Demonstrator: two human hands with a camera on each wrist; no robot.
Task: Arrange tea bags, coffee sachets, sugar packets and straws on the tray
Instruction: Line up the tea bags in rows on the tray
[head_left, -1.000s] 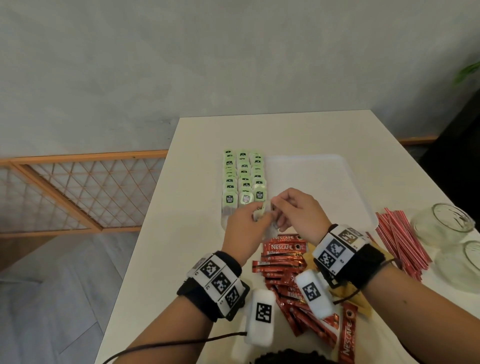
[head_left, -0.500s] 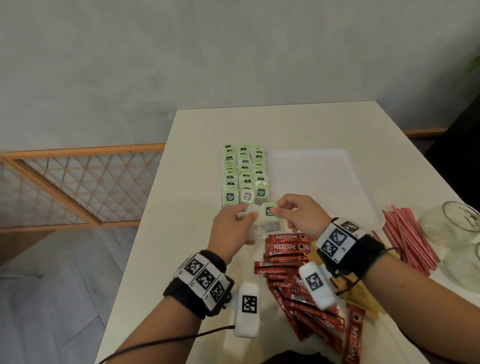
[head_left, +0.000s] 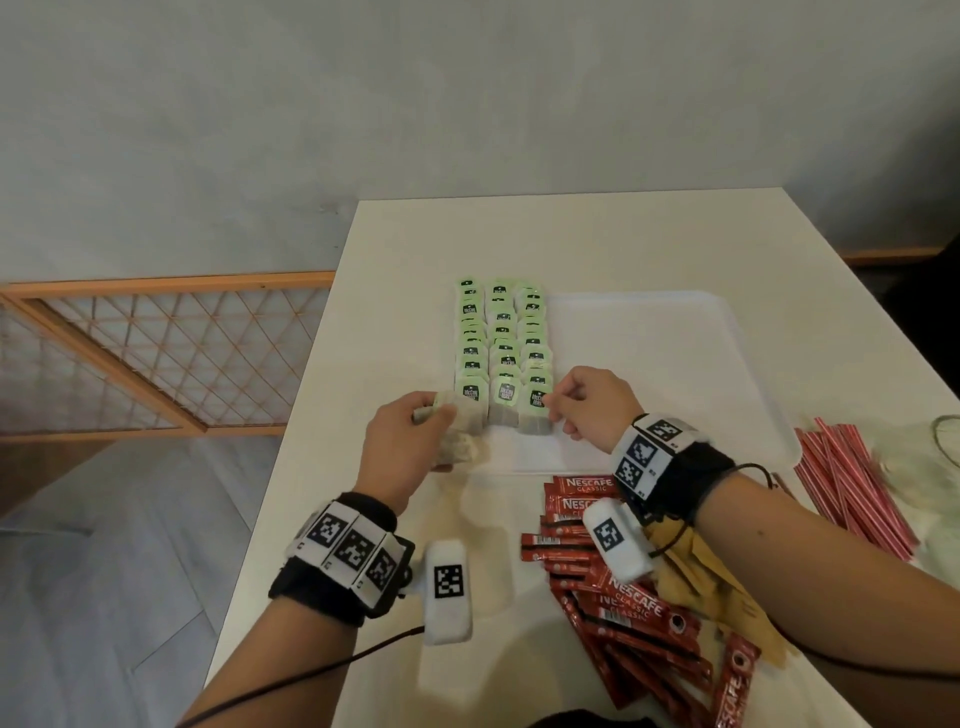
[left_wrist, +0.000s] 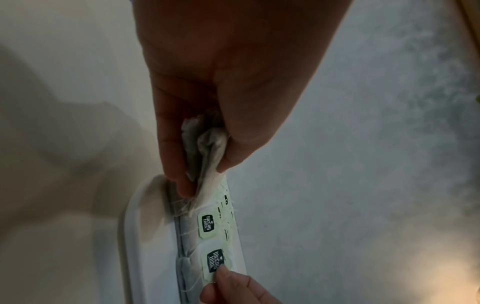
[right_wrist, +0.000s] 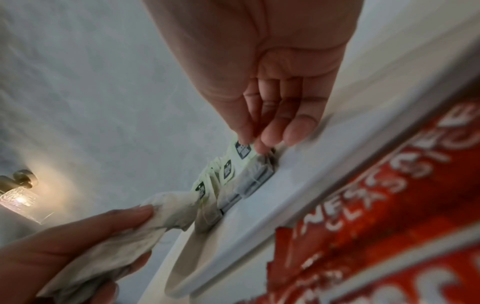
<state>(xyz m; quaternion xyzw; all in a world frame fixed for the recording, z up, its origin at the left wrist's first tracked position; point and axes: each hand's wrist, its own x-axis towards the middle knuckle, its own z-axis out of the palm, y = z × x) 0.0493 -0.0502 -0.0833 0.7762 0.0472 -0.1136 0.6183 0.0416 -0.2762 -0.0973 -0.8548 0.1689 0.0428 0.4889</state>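
**One more tea bag joins the rows**

We start with the big white counter (head_left: 597, 234). On it lies our white tray (head_left: 649, 338). Its right part is bare, so we have lots of room there. The near edge of the tray sits right by the pile of red coffee sachets (head_left: 613, 597), so we must reach over them with care. The red straws (head_left: 852, 493) wait on the counter, off the tray's right side. Brown packets (head_left: 706, 582) lie under our right wrist.

The tea bags (head_left: 501, 338) stand in three neat rows along the left part of the tray. A moment ago our hands were together in front of the rows, passing one tea bag. Now that tea bag (head_left: 535, 410) lies at the near end of the right row. So the rows grew by one.

Our right hand (head_left: 592, 405) pinches its green tag with the fingertips. Our left hand (head_left: 410, 441) is closed around a bunch of spare tea bags (head_left: 457, 447), near the tray's front left corner. We think tea comes first and the rest waits.
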